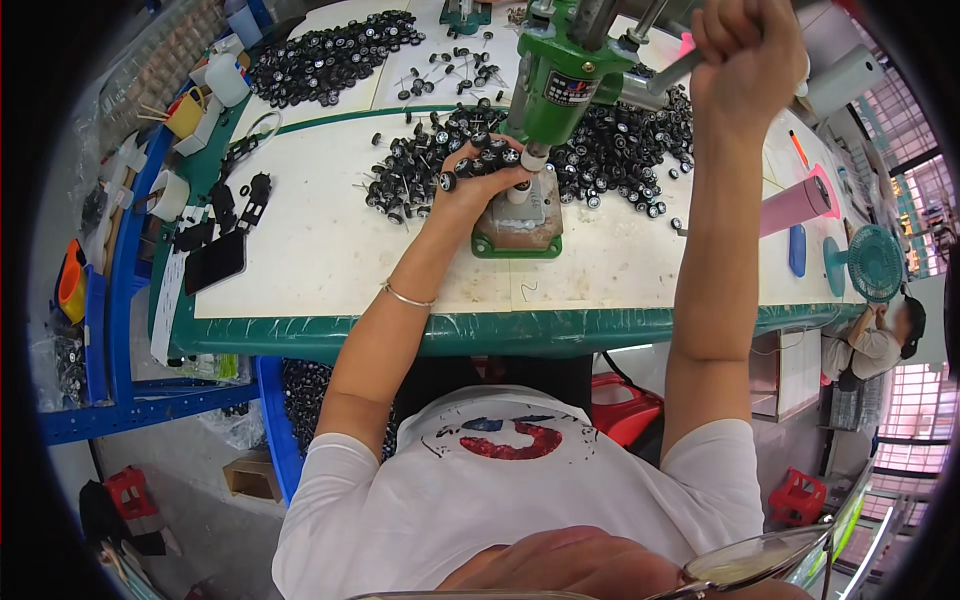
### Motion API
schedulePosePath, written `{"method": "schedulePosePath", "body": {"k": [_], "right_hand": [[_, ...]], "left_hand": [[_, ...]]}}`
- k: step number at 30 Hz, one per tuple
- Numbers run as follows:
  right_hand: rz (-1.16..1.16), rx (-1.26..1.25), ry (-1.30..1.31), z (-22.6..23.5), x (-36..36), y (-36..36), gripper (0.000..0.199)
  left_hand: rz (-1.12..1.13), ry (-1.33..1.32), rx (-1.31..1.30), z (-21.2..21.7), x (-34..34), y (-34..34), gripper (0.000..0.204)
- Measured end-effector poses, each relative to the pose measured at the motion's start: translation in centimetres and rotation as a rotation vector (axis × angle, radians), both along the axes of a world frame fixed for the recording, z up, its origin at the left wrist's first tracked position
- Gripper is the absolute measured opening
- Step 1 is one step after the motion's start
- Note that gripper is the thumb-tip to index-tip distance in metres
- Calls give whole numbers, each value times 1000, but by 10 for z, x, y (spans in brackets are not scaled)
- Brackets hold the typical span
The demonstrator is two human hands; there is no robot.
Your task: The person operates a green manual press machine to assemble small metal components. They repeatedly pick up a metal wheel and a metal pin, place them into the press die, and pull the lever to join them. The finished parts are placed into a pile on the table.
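Note:
A green hand-lever press (555, 95) stands on the table in front of me. My right hand (748, 50) is raised at the upper right, its fingers wrapped around the press lever (678, 72). My left hand (463, 197) is beside the press ram (535, 157), closed around several small black toy wheels (487, 160) with silver hubs. One wheel (519, 187) sits under the ram, over the press base (488, 245), next to my left fingertips. Whether an axle joins it to another wheel is hidden.
Loose wheels, some on axles, lie heaped left (400, 185) and right (620, 150) of the press, with another pile (325, 65) farther back. A phone (215, 262) lies at left; a pink bottle (795, 207) and green fan (873, 262) are at right. Another person (868, 340) sits beyond.

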State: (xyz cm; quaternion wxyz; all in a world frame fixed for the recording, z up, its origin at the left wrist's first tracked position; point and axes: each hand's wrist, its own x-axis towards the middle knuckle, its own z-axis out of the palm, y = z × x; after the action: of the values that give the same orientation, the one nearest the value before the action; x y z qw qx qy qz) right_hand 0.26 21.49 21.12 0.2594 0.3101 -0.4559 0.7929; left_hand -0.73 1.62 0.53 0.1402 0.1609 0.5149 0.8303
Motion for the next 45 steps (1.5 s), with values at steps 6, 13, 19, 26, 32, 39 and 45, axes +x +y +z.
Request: {"method": "schedulePosePath", "body": {"k": [6, 13, 19, 26, 32, 39, 45], "right_hand": [[-306, 102, -432, 13, -76, 18, 26], [-506, 265, -494, -3, -59, 16, 30], [-682, 415, -410, -69, -3, 39, 39], [-441, 837, -749, -181, 44, 45, 16], [-700, 1314, -544, -223, 64, 31, 22], [-822, 1122, -463, -240, 65, 30, 24], [-843, 1139, -471, -248, 73, 38, 25]], "left_hand": [[-19, -95, 234, -2, -12, -9, 26], [-130, -181, 525, -10, 13, -77, 37], [-182, -253, 379, -47, 121, -193, 35], [-193, -622, -1378, -135, 223, -316, 75], [-296, -449, -1061, -67, 183, -260, 51], [294, 495, -1042, 6, 65, -109, 19], [447, 745, -1239, -26, 2, -68, 22]]}}
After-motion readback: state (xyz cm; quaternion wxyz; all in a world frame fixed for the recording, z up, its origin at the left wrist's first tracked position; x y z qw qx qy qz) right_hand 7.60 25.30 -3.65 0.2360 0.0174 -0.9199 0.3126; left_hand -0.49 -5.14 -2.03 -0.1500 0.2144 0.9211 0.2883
